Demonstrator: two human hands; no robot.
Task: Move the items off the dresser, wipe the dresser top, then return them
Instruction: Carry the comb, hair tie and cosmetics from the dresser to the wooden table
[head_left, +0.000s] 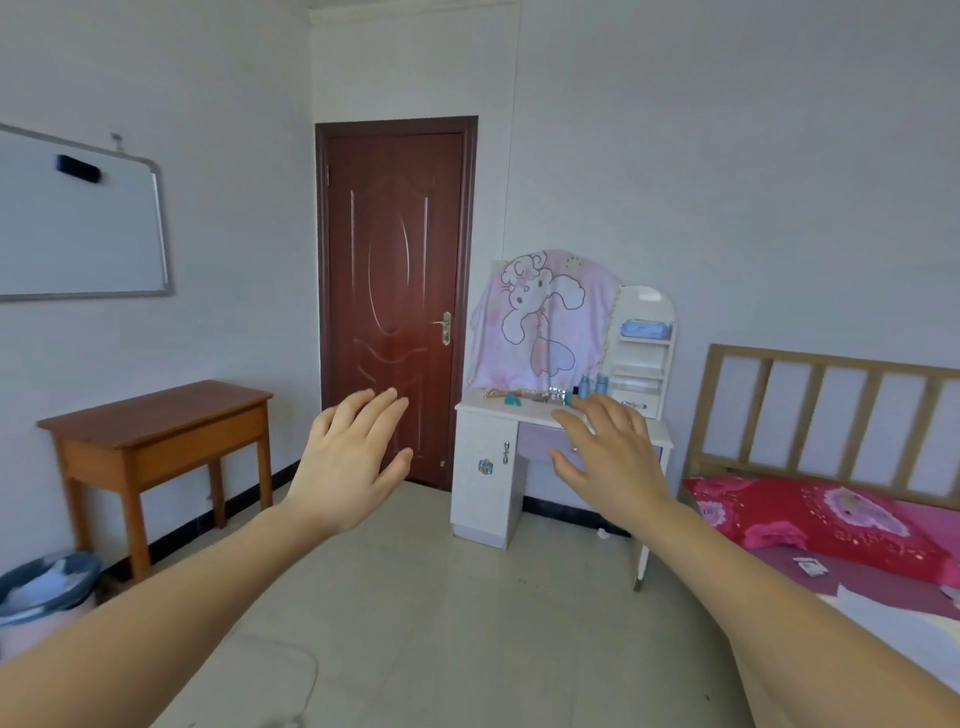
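A small white dresser stands against the far wall, right of the door. Its top holds several small items: two blue bottles, a teal object, a foil blister pack and some thin sticks. A pink cartoon cloth hangs over its mirror. Both my arms are stretched out in front of me, well short of the dresser. My left hand is held up with straight fingers and holds nothing. My right hand is spread open too, overlapping the dresser's right half in view.
A brown wooden table stands at the left wall under a whiteboard. A bin sits at lower left. A closed red-brown door is ahead. A bed with a red pillow fills the right side. Tiled floor lies between.
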